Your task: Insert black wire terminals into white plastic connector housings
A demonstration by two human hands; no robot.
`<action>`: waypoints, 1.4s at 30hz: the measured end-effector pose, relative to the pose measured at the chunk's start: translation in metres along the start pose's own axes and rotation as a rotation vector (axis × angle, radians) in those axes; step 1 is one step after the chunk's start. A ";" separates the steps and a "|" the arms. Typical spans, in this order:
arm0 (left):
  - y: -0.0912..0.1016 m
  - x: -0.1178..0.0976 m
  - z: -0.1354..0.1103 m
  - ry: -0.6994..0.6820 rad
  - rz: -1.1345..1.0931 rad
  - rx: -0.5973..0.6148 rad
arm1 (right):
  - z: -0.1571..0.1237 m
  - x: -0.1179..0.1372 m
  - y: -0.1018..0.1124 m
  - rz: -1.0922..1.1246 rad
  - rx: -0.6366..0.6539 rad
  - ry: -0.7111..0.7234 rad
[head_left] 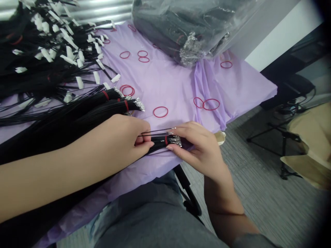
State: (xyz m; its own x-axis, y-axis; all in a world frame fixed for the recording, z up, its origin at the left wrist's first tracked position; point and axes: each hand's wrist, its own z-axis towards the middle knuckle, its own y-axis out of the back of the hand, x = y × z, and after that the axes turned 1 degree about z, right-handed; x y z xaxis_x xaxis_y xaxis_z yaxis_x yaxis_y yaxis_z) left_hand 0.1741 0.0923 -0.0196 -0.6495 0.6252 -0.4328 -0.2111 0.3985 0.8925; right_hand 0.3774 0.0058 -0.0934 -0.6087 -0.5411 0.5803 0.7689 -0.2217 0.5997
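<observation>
Along the near edge of the purple-covered table (178,82), the left hand (129,133) pinches a few black cords (158,130) running rightward, roughly parallel to the red-banded bundle (157,143) just beside them; the right hand (200,143) is nearer the metal tips (177,140), thumb and forefinger about them, pressure unclear.

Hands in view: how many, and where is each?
2: the left hand holding black cords, and the right hand at the silvery tips of a red-banded bundle. No others show.
</observation>
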 end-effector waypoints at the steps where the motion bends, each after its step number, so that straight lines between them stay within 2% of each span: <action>1: 0.000 -0.001 0.001 0.013 -0.005 0.014 | 0.000 0.000 0.000 0.003 0.000 0.005; 7: 0.001 -0.008 0.009 0.055 -0.030 0.039 | 0.000 0.000 -0.001 0.006 -0.010 0.011; 14: -0.007 -0.013 0.009 0.105 -0.051 0.046 | 0.000 0.000 -0.004 -0.001 -0.040 0.038; 21: -0.009 -0.025 0.010 0.086 -0.129 0.056 | -0.002 -0.003 -0.004 0.017 -0.031 0.023; 24: -0.012 -0.021 0.015 0.051 -0.125 0.048 | -0.002 -0.003 -0.003 0.021 -0.020 0.010; 27: -0.013 -0.013 0.016 -0.035 -0.077 -0.018 | -0.002 -0.002 -0.002 0.020 -0.024 0.010; 30: -0.009 -0.008 0.011 -0.050 -0.086 -0.054 | -0.001 -0.003 -0.001 0.025 -0.025 0.012; 34: -0.004 -0.010 0.008 0.051 -0.121 0.044 | -0.001 -0.004 -0.002 0.024 -0.021 0.021; 36: -0.002 -0.013 0.009 0.053 -0.131 0.061 | -0.003 -0.004 -0.004 0.021 -0.021 -0.002; 39: 0.007 -0.018 0.007 0.031 -0.186 0.045 | -0.005 0.000 0.001 0.052 -0.044 -0.075; 42: 0.023 -0.022 -0.006 0.013 -0.277 -0.013 | 0.001 0.011 0.015 0.086 -0.099 -0.090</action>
State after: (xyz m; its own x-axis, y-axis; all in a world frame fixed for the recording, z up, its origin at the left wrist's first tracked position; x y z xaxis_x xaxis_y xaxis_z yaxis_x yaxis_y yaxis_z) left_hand 0.1793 0.0836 0.0114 -0.5750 0.4851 -0.6588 -0.3912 0.5442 0.7422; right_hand 0.3818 -0.0031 -0.0776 -0.5514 -0.4874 0.6771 0.8318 -0.2593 0.4907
